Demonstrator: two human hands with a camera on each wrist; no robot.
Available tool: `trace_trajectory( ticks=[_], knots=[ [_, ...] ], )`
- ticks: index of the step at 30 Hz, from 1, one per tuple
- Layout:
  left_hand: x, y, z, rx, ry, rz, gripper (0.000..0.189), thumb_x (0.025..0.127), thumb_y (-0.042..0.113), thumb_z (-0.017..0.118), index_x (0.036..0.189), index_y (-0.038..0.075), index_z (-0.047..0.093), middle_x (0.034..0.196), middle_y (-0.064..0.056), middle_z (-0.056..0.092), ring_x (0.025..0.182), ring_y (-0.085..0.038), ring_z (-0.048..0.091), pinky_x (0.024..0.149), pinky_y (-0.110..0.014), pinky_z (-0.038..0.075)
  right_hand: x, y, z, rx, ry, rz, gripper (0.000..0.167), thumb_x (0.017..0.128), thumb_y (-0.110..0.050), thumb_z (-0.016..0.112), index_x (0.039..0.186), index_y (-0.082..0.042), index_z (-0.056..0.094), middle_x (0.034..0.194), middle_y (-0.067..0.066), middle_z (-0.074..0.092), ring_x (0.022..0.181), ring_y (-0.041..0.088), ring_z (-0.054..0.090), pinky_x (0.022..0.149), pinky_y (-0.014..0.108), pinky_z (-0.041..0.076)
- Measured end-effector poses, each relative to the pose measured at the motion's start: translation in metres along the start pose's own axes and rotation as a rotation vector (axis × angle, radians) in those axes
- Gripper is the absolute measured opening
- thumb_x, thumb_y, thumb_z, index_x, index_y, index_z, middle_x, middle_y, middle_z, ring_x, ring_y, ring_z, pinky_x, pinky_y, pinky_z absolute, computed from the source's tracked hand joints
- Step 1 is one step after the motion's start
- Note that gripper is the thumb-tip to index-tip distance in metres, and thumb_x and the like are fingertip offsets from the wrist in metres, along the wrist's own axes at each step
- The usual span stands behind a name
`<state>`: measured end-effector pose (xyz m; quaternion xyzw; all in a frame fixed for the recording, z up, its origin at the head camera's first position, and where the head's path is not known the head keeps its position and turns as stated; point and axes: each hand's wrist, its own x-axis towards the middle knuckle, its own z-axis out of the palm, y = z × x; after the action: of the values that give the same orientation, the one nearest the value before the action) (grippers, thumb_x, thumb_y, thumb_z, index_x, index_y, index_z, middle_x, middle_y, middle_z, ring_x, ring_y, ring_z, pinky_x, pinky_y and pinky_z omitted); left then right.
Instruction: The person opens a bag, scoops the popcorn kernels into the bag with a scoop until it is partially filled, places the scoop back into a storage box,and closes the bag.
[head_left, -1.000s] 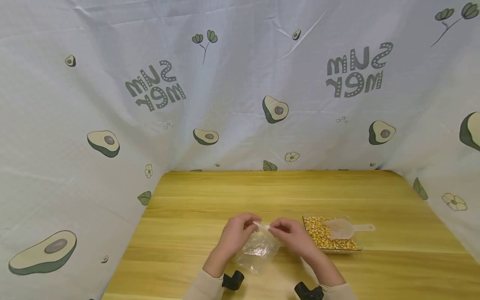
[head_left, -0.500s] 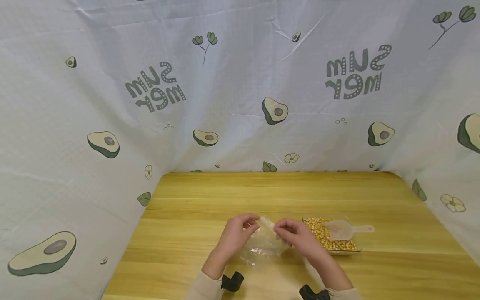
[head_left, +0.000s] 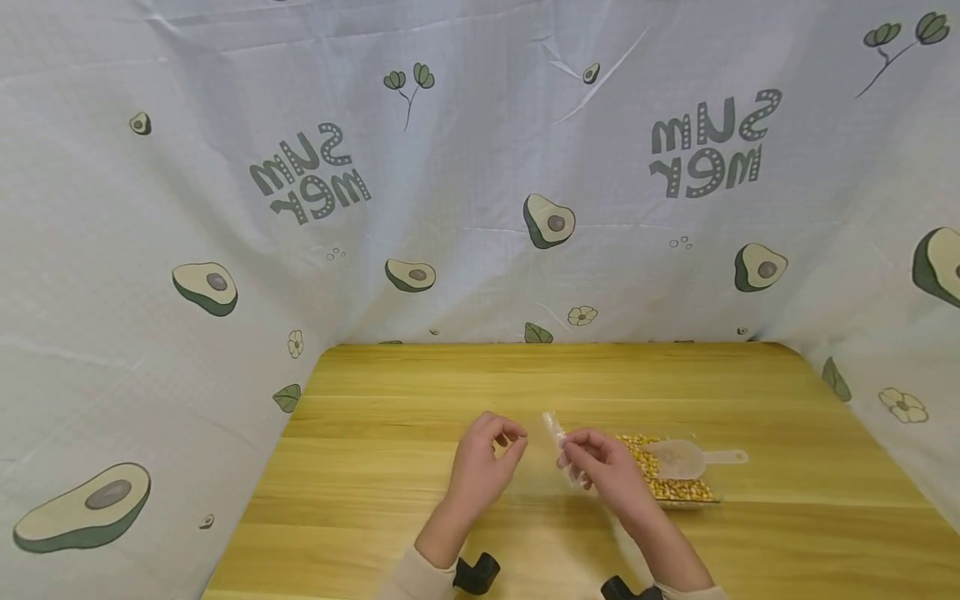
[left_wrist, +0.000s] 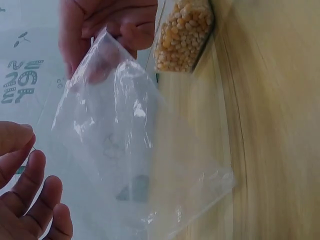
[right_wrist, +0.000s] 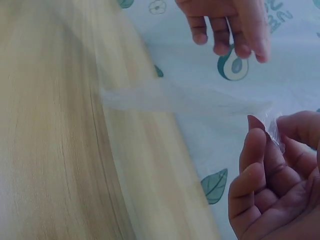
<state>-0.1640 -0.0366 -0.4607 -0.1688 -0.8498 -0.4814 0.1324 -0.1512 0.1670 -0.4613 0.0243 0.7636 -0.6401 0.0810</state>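
The right hand [head_left: 611, 475] pinches a clear plastic bag [left_wrist: 125, 110] between thumb and fingertips, bunching the film where they meet; the remaining fingers curl loosely beside it. That pinch carries the bag alone, for the left hand [head_left: 480, 462] has let go of everything: its thumb and fingers bend toward each other with nothing between them, apart from the film. The bag is in the air between the two hands, slack below the grip; from the left wrist it shows as a broad flat sheet, from the right wrist as a narrow band.

The likeliest trouble, I judge, is the film slipping or swinging away, because so small a fold is held. Its layers may also cling together, and fingertips could catch both walls at once (I cannot tell which edge is the mouth). A hard tug on film this thin might crease or tear it.

Farther out, just beyond the right hand, the transparent container [head_left: 686, 502] of dried corn kernels [head_left: 682, 490] sits on the wooden table [head_left: 420, 392]. A translucent scoop [head_left: 678, 461] lies on the kernels, its handle reaching past the rim; a careless sweep of the right hand could jar either, scattering corn.
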Motion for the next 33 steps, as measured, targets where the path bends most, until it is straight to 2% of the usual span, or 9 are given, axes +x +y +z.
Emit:
trace_trajectory(
  ticks=[3,7,14,21,33],
  knots=[
    [-0.002,0.006,0.007,-0.045,-0.037,0.023,0.005,0.092,0.019,0.071,0.093,0.015,0.073,0.087,0.004,0.064,0.076,-0.008,0.056,0.065,-0.017,0.044,-0.002,-0.002,0.002,0.002,0.043,0.0,0.028,0.099,-0.022,0.061,0.115,0.001,0.063,0.09,0.006,0.072,0.071,0.012,0.059,0.06,0.025,0.048],
    [-0.004,0.013,0.019,-0.111,-0.071,0.005,0.005,0.092,0.017,0.071,0.095,0.014,0.073,0.083,0.003,0.066,0.072,0.001,0.054,0.062,-0.016,0.048,-0.005,-0.004,0.007,-0.033,0.094,-0.026,0.024,0.098,-0.02,0.063,0.112,-0.001,0.066,0.088,0.007,0.074,0.07,0.011,0.062,0.059,0.026,0.049],
    [-0.006,0.023,0.028,-0.139,-0.093,-0.093,0.007,0.092,0.019,0.071,0.098,0.015,0.072,0.084,0.003,0.069,0.073,0.004,0.055,0.067,-0.015,0.05,-0.009,-0.004,0.014,-0.12,0.138,-0.07,0.014,0.095,-0.015,0.066,0.103,-0.005,0.071,0.087,0.008,0.075,0.069,0.009,0.063,0.058,0.025,0.048],
    [-0.011,0.022,0.029,-0.181,-0.116,-0.14,0.006,0.093,0.015,0.07,0.098,0.013,0.069,0.087,0.0,0.069,0.068,0.004,0.054,0.058,-0.016,0.048,-0.01,-0.004,0.016,-0.275,0.173,-0.132,0.006,0.091,-0.016,0.071,0.093,-0.012,0.075,0.088,0.005,0.072,0.073,0.006,0.058,0.061,0.024,0.046],
    [-0.012,0.021,0.031,-0.236,-0.109,-0.166,0.009,0.093,0.017,0.069,0.099,0.01,0.068,0.088,-0.005,0.071,0.065,0.004,0.057,0.055,-0.015,0.049,-0.012,-0.003,0.017,-0.301,0.19,-0.141,0.006,0.09,-0.016,0.073,0.09,-0.009,0.074,0.083,0.001,0.071,0.07,0.007,0.054,0.06,0.024,0.043]
  ],
)
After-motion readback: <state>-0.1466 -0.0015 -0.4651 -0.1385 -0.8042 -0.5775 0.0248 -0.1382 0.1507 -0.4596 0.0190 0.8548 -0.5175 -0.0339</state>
